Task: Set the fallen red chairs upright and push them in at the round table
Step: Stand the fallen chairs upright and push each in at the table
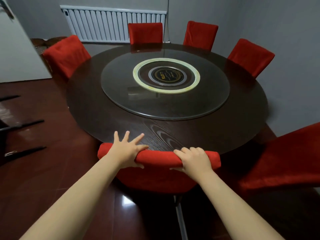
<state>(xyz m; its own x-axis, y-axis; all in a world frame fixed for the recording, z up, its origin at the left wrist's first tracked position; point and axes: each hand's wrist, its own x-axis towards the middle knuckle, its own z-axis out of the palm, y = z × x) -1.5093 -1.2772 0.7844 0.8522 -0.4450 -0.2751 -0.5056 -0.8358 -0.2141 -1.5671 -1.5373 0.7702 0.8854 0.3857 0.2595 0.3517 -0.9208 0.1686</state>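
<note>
Red chair [155,177] upright against the near rim of the round dark-wood desk [121,118], top of its backrest under both hands. Left hand [127,149] laid palm-down on it, fingers splayed straight over the desk edge; right hand [194,159] gripping it, fingers curled over the top. Second red chair [285,161] right of the right hand, four further chairs [145,32] beyond the hands.

Cooktop disc [166,75]: black, sunk in the middle of the round table [107,108], well beyond the left hand [127,149] and the right hand [194,159].
Markings: gold rings and a short row of gold characters on the disc.
Legibility: too small and blurred to read.
Other text: none readable.
</note>
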